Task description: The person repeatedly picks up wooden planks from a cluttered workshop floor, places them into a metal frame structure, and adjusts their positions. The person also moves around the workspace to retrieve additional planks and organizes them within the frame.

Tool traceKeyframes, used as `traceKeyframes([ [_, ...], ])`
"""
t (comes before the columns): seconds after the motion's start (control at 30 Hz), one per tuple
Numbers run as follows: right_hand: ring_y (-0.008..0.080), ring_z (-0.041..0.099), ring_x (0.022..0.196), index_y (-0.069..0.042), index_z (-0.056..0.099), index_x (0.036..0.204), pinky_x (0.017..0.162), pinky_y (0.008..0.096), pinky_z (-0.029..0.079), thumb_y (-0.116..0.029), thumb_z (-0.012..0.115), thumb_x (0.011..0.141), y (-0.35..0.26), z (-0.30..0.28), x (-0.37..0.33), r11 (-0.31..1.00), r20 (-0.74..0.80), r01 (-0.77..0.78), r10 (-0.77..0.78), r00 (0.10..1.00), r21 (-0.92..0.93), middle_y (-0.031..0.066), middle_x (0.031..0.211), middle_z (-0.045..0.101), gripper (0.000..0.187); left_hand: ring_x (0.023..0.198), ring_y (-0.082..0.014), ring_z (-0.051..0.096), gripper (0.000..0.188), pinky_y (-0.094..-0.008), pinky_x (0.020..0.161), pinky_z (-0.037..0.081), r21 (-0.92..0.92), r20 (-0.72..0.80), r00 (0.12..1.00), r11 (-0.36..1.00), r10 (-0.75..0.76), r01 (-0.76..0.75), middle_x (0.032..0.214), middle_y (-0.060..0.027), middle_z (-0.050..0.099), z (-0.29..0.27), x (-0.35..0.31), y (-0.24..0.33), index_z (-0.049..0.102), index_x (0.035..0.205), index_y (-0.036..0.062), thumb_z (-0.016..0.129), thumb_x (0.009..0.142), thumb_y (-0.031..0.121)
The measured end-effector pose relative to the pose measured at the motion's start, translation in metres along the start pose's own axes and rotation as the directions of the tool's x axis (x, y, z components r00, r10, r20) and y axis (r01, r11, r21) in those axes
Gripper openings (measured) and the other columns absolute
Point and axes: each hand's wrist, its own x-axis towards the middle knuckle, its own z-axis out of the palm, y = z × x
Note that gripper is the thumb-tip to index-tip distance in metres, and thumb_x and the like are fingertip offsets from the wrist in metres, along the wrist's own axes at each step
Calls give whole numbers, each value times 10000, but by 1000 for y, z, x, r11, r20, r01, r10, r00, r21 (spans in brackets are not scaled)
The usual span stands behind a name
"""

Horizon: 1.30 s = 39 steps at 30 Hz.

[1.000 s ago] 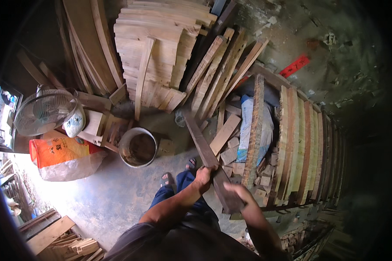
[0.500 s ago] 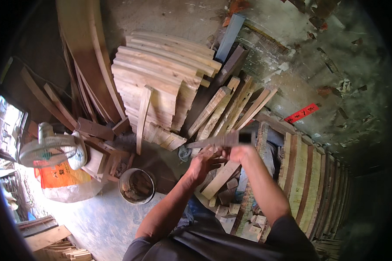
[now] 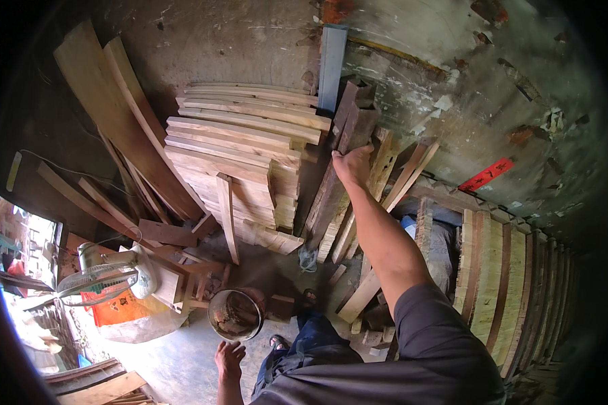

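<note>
My right hand [image 3: 352,166] reaches up to the upper part of a long dark brown beam [image 3: 355,125], gripping its near side. The beam leans upright against the wall beside other lengths of timber, and its lower part runs down toward the floor. Lower down, my left hand [image 3: 230,358] hangs near a round bucket [image 3: 236,314]. Its fingers are loosely curled and apart, with nothing in them. The bucket holds brown pieces that I cannot make out clearly.
A stack of pale planks [image 3: 223,162] stands at the wall, left of the beam, with a grey-blue bar [image 3: 332,67] behind. Tall boards [image 3: 115,121] lean at the far left above a fan [image 3: 98,282]. Slatted wooden pieces [image 3: 496,283] line the right side.
Both hands were together at the centre around a dark piece held crosswise. They have parted: the right moved up to the standing beam, the left dropped empty toward the bucket. The view has shifted.
</note>
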Motion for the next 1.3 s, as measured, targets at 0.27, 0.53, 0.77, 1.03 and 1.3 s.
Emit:
traceKeyframes([
  [0.27,386,641,1088,-14,419,1431,928,448,522,-317,722,832,30,-32,-43,960,225,184,-136,965,-213,256,1249,621,737,849,-333,714,696,-406,695,572,384,197,975,908,98,-169,1110,-241,674,-93,-5,-48,250,1514,-27,592,942,175],
  [0.53,420,648,930,-28,605,1112,776,511,516,-271,641,826,419,-34,-469,959,99,-109,139,985,-260,218,978,676,377,791,-213,703,721,-311,694,540,739,470,879,512,74,-438,924,-215,712,-175,48,-55,389,1397,-179,634,814,167],
  [0.77,349,649,1128,-55,707,1171,972,404,512,-372,736,723,557,-88,-944,632,251,-754,770,586,-179,194,1170,696,549,796,-297,706,620,-393,705,547,730,681,714,78,-164,-679,913,-241,710,-212,67,-109,474,1306,-167,601,788,149],
  [1.03,373,630,1159,1,650,1240,1009,419,491,-297,663,714,595,-124,-1088,490,141,-822,828,543,291,245,1231,654,604,750,-333,685,534,-435,697,538,216,922,267,-201,-279,-955,908,-237,706,-81,17,-201,535,1247,-136,594,785,125],
  [1.3,366,643,1117,-65,594,1295,960,441,513,-277,650,808,682,-208,-1236,454,54,-835,869,492,313,198,1177,686,534,865,-206,681,473,-317,807,536,-36,971,-51,67,-233,-997,964,-145,729,-82,-260,-420,561,1301,-78,590,869,113],
])
